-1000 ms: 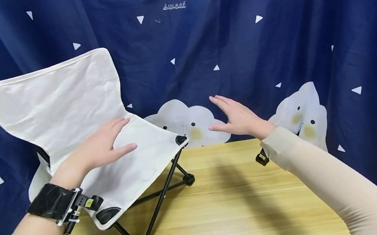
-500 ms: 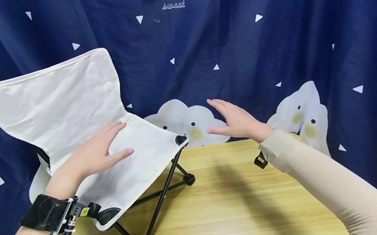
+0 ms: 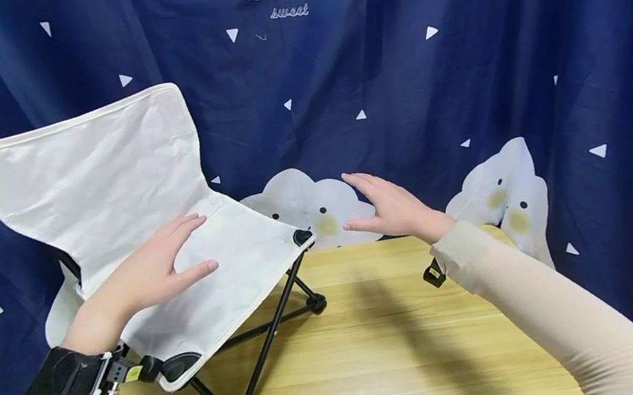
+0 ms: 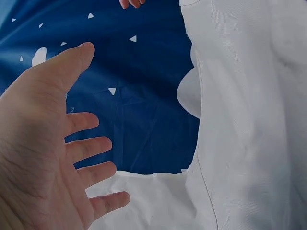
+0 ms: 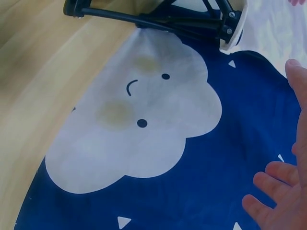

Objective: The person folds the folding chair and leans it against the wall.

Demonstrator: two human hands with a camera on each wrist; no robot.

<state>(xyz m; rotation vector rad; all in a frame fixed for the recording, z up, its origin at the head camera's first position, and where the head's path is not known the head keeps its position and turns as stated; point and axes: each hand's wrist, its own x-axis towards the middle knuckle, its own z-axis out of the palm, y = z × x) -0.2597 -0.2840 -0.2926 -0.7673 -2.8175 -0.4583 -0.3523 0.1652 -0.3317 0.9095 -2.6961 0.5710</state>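
Note:
A white folding chair (image 3: 95, 170) with black crossed metal legs (image 3: 263, 333) stands unfolded on the left of the wooden table, its backrest upright at the back. My left hand (image 3: 147, 269) hovers over the chair's seat (image 3: 238, 251), fingers extended and thumb spread, holding nothing. In the left wrist view that hand (image 4: 53, 129) shows its palm, apart from the white fabric (image 4: 240, 115). Right of the chair my right hand (image 3: 396, 209) is raised above the table, fingers straight and thumb apart. Parts of its fingers (image 5: 278, 189) show at the right wrist view's edge.
The wooden table (image 3: 365, 348) runs under the chair and to the right. Behind it hangs a dark blue curtain (image 3: 435, 82) with white triangles, lettering and cloud faces. A black strap with a camera mount (image 3: 69, 382) is worn on the left wrist.
My left hand has drifted left and slightly down over the seat. The right hand has shifted a little left and down. The chair stays where it was.

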